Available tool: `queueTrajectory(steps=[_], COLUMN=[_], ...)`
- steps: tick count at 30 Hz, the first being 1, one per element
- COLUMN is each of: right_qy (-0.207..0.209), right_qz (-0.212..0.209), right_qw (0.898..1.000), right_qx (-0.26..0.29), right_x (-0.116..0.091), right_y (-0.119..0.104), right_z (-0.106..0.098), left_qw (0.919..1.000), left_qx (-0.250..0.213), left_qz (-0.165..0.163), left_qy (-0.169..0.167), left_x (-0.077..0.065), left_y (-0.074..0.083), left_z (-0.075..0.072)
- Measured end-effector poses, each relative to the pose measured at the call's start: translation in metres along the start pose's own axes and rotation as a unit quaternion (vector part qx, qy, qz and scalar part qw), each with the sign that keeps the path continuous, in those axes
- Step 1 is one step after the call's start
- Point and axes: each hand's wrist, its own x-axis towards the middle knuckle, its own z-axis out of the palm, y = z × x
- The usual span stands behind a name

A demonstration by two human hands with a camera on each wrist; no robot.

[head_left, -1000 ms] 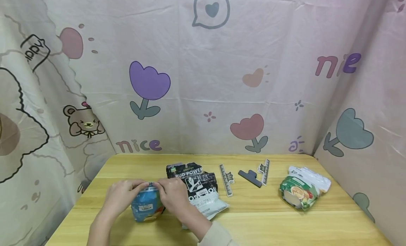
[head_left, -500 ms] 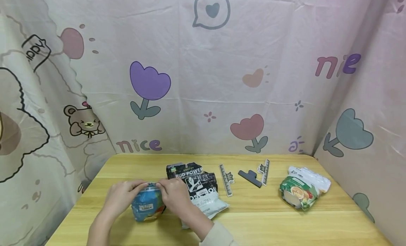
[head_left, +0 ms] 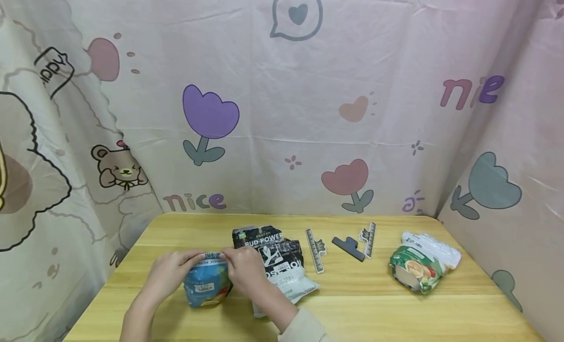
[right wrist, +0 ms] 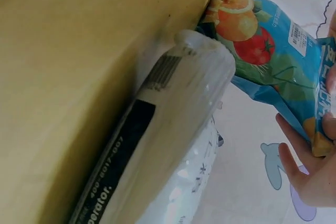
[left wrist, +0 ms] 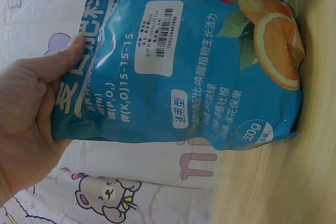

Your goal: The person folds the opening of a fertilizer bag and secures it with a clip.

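A blue fertilizer bag, printed with oranges and a tomato, stands upright on the left part of the table. My left hand pinches one top corner, thumb on the printed front in the left wrist view. At the other top corner, my right hand grips the bag's edge between thumb and fingers. The top edge is stretched between both hands. Just right of the bag, partly behind my right forearm, lie a black bag and a white bag, also seen close up as a white package in the right wrist view.
On the wooden table, two ruler-patterned clips and a dark grey clip lie right of the middle. A green and white bag rests at the far right. A printed cloth hangs around the back and sides.
The head view has shifted very slightly. Both hands keep hold of the blue fertilizer bag's top edge in nearly the same place; the other things stay where they were.
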Motion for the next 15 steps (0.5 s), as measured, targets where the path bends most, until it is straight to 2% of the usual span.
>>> queueTrajectory(steps=[6, 10, 15], right_qy=[0.006, -0.008, -0.035], right_qz=[-0.003, 0.001, 0.013], right_qw=[1.000, 1.000, 0.997], right_qx=[-0.004, 0.013, 0.073], right_x=[0.0006, -0.0011, -0.0042], right_y=[0.0014, 0.0014, 0.0052], right_z=[-0.0014, -0.0014, -0.0048], left_qw=[1.0000, 0.9998, 0.9968], left_qx=[-0.006, -0.017, -0.078], left_qz=[0.002, 0.002, -0.009], left_qy=[0.005, 0.011, 0.014], left_x=[0.0009, -0.0006, -0.0031], left_y=[0.0006, -0.0010, -0.0038], left_z=[-0.0002, 0.0009, -0.0004])
